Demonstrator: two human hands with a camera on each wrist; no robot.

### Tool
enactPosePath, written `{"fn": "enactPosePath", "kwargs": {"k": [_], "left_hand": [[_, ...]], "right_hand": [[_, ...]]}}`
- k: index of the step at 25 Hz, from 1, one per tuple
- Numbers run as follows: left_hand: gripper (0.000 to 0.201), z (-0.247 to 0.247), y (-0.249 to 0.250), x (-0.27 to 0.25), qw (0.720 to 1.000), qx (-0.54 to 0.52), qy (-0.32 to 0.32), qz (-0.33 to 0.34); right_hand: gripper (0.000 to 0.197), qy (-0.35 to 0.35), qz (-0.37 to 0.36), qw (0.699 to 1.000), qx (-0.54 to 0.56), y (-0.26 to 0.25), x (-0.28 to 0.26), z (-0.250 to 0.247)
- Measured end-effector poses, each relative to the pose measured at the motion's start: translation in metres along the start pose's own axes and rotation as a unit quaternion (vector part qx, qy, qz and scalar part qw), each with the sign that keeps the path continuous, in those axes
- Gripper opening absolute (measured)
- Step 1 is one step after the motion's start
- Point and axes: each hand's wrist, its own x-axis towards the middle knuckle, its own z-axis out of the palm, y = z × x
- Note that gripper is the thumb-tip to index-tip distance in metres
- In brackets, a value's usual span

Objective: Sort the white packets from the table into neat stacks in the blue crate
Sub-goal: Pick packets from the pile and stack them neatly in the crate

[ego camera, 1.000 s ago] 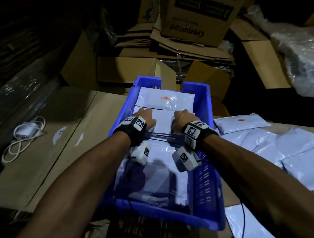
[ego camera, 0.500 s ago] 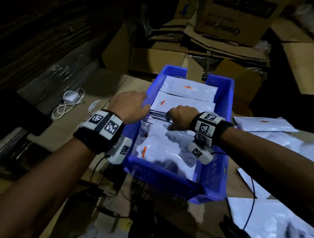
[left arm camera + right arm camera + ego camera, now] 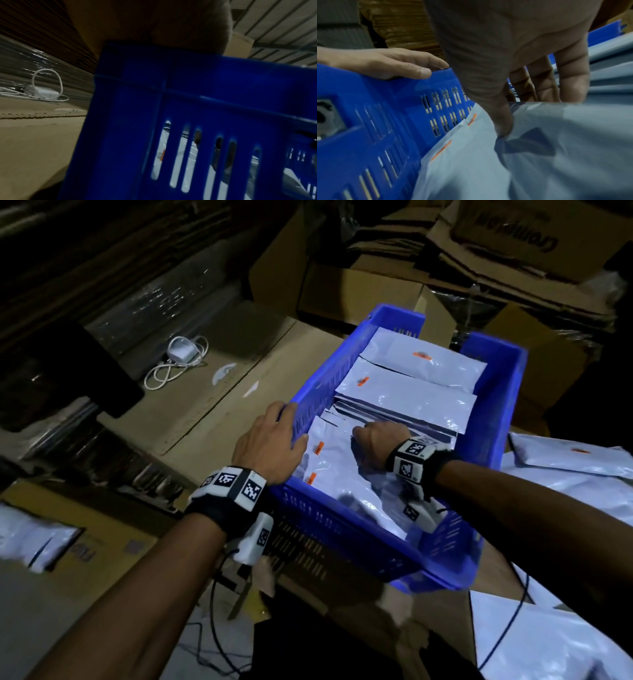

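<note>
The blue crate (image 3: 511, 392) sits on cardboard and holds white packets in three overlapping stacks: far (image 3: 428, 364), middle (image 3: 411, 400) and near (image 3: 342, 477). My left hand (image 3: 274, 440) grips the crate's left rim, thumb inside and fingers along the top; the right wrist view shows this left hand (image 3: 385, 65) on the crate rim (image 3: 388, 94). My right hand (image 3: 373, 445) is inside the crate. Its fingers (image 3: 570, 81) are tucked behind the far edge of the near stack (image 3: 488, 169) and its thumb presses on top. The left wrist view shows mostly the crate's slotted outer wall (image 3: 205, 83).
Loose white packets lie on the table to the right (image 3: 568, 462) and at the bottom right (image 3: 548, 645); another lies at the far left (image 3: 30, 539). A white charger with its cable (image 3: 181, 356) lies on the cardboard to the left. Cardboard boxes (image 3: 359, 292) are stacked behind the crate.
My left hand has come out of the crate and taken hold of its left rim. The right hand stays at the near stack. The head view has swung left.
</note>
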Motion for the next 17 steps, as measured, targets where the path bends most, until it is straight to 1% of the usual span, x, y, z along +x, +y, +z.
{"fn": "enactPosePath", "kwargs": {"k": [1, 2, 5, 6, 7, 8, 10, 11, 12, 14, 17], "left_hand": [[0.058, 0.0, 0.0, 0.0, 1.0, -0.003, 0.002, 0.0], [0.058, 0.001, 0.0, 0.001, 1.0, -0.005, 0.003, 0.0], [0.059, 0.001, -0.001, 0.002, 1.0, -0.007, 0.0, -0.002], [0.059, 0.001, -0.002, 0.002, 1.0, -0.007, -0.001, -0.001], [0.059, 0.001, -0.002, 0.002, 1.0, -0.005, -0.003, 0.002], [0.059, 0.001, -0.002, 0.002, 1.0, -0.003, -0.006, 0.004], [0.058, -0.001, -0.001, 0.002, 1.0, -0.001, -0.009, 0.005], [0.058, -0.001, -0.001, 0.002, 1.0, -0.001, -0.008, 0.003], [0.058, -0.002, 0.0, 0.001, 1.0, 0.0, -0.007, 0.003], [0.058, -0.002, 0.001, 0.0, 1.0, 0.0, -0.007, 0.001], [0.056, -0.003, 0.001, 0.0, 1.0, -0.001, -0.008, 0.003]], "right_hand": [[0.035, 0.003, -0.001, 1.0, 0.005, 0.0, 0.001, 0.001], [0.04, 0.001, -0.003, 1.0, 0.005, -0.001, 0.001, 0.002], [0.067, -0.004, -0.004, 1.0, -0.011, -0.007, -0.003, 0.005], [0.07, -0.001, -0.003, 1.0, -0.01, -0.008, -0.005, 0.005], [0.068, 0.008, -0.004, 1.0, -0.007, -0.007, -0.006, 0.004], [0.061, 0.023, -0.014, 1.0, -0.004, -0.007, -0.008, 0.001], [0.038, 0.056, -0.055, 0.997, 0.003, -0.007, -0.013, -0.006], [0.03, 0.054, -0.077, 0.996, -0.001, -0.01, -0.015, -0.009], [0.027, 0.037, -0.092, 0.995, -0.014, -0.014, -0.019, -0.011], [0.033, -0.006, -0.11, 0.992, -0.067, -0.027, -0.024, -0.009], [0.046, -0.03, -0.126, 0.981, -0.144, -0.044, -0.024, -0.003]]}}
